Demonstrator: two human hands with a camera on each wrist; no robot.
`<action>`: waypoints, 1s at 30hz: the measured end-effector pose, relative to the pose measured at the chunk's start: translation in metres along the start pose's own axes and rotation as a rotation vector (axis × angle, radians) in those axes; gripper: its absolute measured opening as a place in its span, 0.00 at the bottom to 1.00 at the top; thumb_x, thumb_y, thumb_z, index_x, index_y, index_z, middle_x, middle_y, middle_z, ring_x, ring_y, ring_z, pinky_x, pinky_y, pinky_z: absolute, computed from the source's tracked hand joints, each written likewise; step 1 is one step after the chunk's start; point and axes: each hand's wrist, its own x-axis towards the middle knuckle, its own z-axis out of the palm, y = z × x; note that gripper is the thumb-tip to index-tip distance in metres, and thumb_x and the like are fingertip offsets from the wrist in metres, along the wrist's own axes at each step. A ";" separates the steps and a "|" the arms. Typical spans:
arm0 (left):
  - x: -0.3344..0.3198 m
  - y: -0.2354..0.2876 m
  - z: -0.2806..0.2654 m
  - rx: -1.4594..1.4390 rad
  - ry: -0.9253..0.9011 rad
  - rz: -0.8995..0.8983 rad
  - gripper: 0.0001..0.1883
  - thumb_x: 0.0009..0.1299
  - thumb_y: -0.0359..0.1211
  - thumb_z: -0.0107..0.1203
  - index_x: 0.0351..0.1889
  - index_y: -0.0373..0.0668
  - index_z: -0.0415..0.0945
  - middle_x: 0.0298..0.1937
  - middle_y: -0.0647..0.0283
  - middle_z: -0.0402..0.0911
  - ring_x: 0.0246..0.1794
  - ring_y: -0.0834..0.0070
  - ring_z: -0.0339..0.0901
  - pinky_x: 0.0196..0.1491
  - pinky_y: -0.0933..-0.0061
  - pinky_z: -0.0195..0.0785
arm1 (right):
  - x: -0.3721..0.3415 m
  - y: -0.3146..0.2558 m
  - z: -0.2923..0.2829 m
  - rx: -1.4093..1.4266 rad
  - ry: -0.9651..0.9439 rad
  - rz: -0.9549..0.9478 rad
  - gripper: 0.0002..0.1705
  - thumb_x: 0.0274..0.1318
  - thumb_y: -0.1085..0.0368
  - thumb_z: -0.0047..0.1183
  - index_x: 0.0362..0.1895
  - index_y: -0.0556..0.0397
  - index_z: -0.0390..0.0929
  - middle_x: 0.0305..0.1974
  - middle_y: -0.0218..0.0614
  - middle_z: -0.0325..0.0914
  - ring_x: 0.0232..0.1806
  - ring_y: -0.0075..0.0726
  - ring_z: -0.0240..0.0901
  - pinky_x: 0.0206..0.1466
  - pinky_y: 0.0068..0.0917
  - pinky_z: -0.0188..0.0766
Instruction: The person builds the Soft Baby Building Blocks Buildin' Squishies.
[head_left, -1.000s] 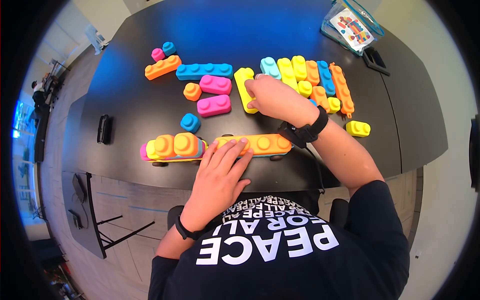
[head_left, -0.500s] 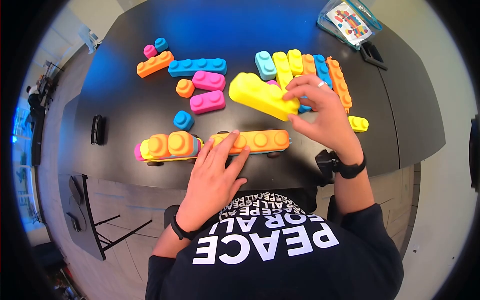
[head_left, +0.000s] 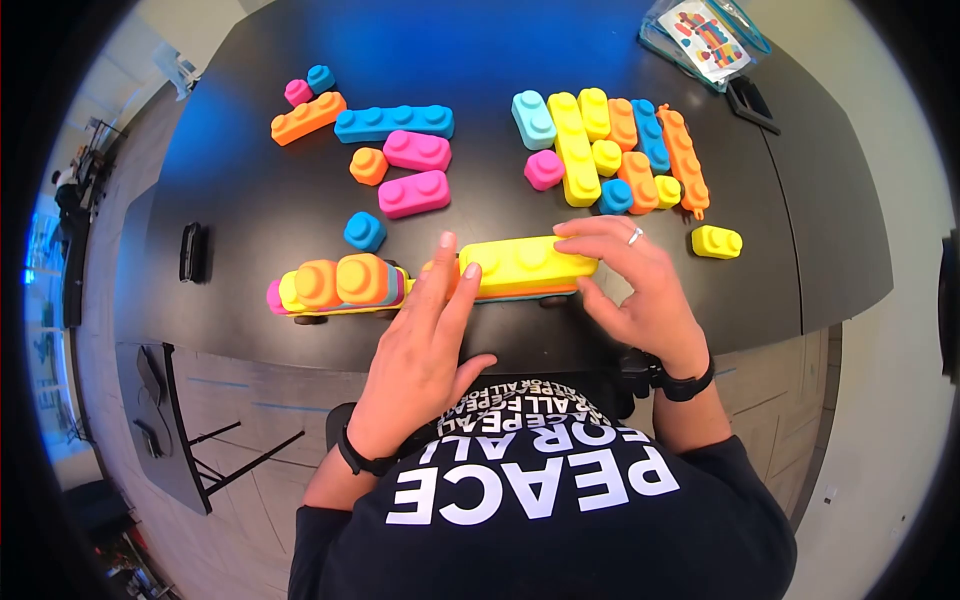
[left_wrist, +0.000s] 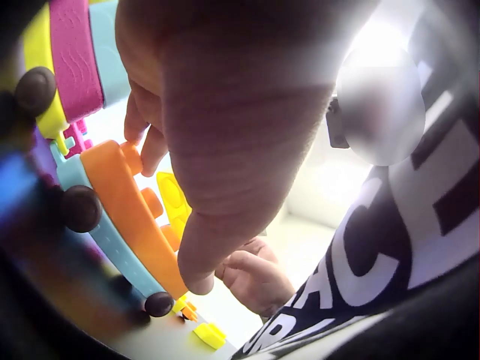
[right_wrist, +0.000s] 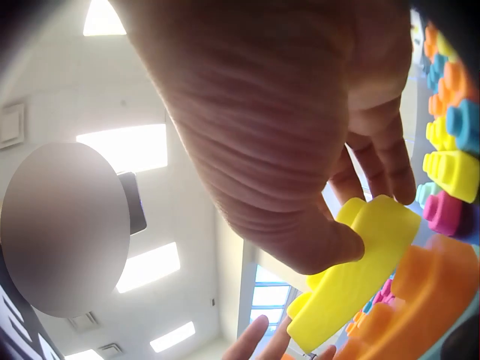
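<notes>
My right hand pinches a long yellow building block near its right end, thumb on the near side and fingers on the far side. It is held just above a long orange block on a light-blue wheeled base; in the right wrist view a gap shows between yellow and orange. My left hand lies with extended fingers at the left end of the orange block, fingertips at its studs. Left of this hand stands a front car topped with orange and yellow blocks, linked to the base.
Loose blocks lie farther back: a blue long block and pink blocks on the left, a cluster with another yellow long block on the right. A clear bag stands at the back right; a black object lies left.
The right hand took the yellow long block from beside the right cluster, lifted it toward me and brought it over the orange block. The left hand stayed nearly in place.
</notes>
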 end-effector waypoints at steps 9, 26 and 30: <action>0.003 0.001 0.000 0.068 -0.018 -0.010 0.58 0.66 0.29 0.85 0.95 0.37 0.63 0.96 0.39 0.66 0.92 0.37 0.70 0.92 0.40 0.67 | -0.021 0.006 0.025 0.048 -0.024 0.087 0.50 0.57 0.78 0.82 0.84 0.48 0.79 0.86 0.47 0.77 0.83 0.65 0.77 0.84 0.52 0.79; 0.004 0.001 0.001 0.044 0.015 -0.004 0.47 0.68 0.25 0.83 0.86 0.40 0.74 0.91 0.44 0.75 0.91 0.39 0.73 0.91 0.41 0.70 | -0.032 0.022 0.030 0.091 0.065 0.011 0.39 0.62 0.74 0.82 0.78 0.49 0.88 0.81 0.49 0.84 0.80 0.62 0.84 0.79 0.47 0.84; 0.002 0.000 0.000 0.033 0.016 -0.005 0.47 0.68 0.26 0.83 0.87 0.41 0.73 0.92 0.44 0.74 0.91 0.39 0.73 0.91 0.41 0.70 | -0.019 0.024 -0.001 0.025 0.084 -0.002 0.37 0.68 0.69 0.80 0.80 0.50 0.87 0.80 0.48 0.86 0.73 0.57 0.89 0.72 0.43 0.87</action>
